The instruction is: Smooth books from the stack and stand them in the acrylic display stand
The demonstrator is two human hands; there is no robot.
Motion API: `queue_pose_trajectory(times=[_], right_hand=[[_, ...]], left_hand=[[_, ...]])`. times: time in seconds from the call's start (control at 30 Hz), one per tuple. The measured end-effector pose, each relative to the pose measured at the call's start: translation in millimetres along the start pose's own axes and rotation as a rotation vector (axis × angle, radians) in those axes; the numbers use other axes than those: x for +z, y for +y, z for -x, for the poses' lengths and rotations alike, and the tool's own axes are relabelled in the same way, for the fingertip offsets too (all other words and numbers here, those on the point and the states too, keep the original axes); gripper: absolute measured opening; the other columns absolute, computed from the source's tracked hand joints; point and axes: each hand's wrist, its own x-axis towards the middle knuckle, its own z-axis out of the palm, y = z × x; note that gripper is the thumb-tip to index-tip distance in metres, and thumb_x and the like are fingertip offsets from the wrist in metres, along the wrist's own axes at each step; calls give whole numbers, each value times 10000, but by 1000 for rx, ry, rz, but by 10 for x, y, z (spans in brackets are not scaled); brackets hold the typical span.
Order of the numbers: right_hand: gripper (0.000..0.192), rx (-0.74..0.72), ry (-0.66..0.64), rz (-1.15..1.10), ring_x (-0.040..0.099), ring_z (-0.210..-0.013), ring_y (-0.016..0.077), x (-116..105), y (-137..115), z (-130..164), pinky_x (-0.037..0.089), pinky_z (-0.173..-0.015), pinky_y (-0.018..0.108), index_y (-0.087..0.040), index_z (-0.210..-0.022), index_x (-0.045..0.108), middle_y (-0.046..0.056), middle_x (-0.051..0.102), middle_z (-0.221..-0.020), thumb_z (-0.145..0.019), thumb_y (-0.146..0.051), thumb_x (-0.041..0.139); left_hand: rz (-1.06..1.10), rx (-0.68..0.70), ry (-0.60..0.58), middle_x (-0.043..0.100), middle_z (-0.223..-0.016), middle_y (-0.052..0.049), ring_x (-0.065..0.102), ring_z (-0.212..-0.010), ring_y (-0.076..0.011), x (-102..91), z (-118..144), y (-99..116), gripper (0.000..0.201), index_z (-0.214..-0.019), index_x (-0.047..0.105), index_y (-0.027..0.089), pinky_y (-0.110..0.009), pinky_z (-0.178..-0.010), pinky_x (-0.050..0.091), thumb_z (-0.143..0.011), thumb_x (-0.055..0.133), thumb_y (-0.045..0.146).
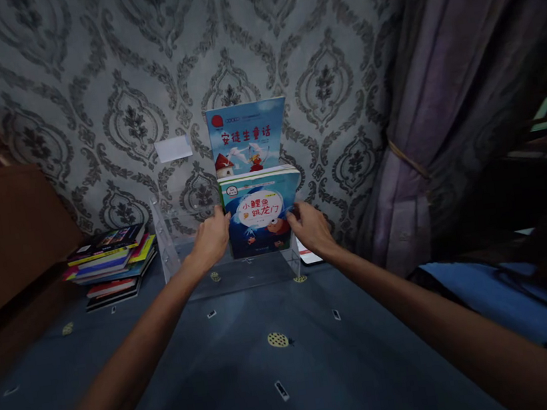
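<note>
Between my two hands stands a dark blue picture book with a white oval title patch and cartoon fish on its cover. My left hand is closed at its left edge. At the right edge my right hand pinches the same book with thumb and fingers. Behind and above it rises a light blue storybook with red title characters, upright against the back of a clear acrylic stand. The front book sits at the stand's front level; whether its bottom edge rests on the stand is unclear.
A stack of books lies left of the stand, beside a brown box-like piece. The blue patterned tablecloth spreads in front. A tied curtain hangs at right, near a blue item. Patterned wallpaper stands behind.
</note>
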Motion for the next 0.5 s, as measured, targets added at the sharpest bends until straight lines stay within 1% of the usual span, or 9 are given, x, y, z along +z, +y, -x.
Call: queue_pose_trajectory(times=[0.07,0.13,0.23,0.37,0.5], right_hand=[[339,5,-6,10,659,-974,308,20,2,-7,483,-815,386,-130,-1090,674,180,728,-1065,-917,-288,429],[346,23,-9,19,676,-943,314,27,0,0,489,-790,387,-136,-1073,697,179,743,-1022,-918,-287,427],[364,49,-9,32,700,-912,324,23,-3,16,496,-759,390,-141,-1101,718,180,759,-991,-918,-286,437],[376,62,1,35,711,-955,325,22,-7,20,507,-786,389,-149,-1150,726,169,771,-1016,-904,-271,468],[380,75,2,22,718,-950,332,43,-3,31,517,-784,401,-140,-1161,724,173,773,-1007,-895,-259,481]], left_hand=[[7,2,-3,729,-1022,-211,727,-998,-318,-13,7,7,271,-1239,433,103,-358,-807,510,-1075,302,274],[15,6,-7,728,-1031,-209,728,-994,-309,-26,15,16,263,-1232,436,107,-353,-810,512,-1074,301,266],[22,9,-19,725,-1024,-220,728,-990,-314,-43,20,33,261,-1222,447,96,-367,-819,516,-1069,302,250],[21,11,-41,716,-1026,-244,727,-991,-323,-65,19,58,283,-1224,453,65,-387,-831,522,-1066,278,222],[9,18,-56,710,-1037,-260,722,-1004,-337,-85,25,70,307,-1246,443,30,-404,-838,527,-1066,263,202]])
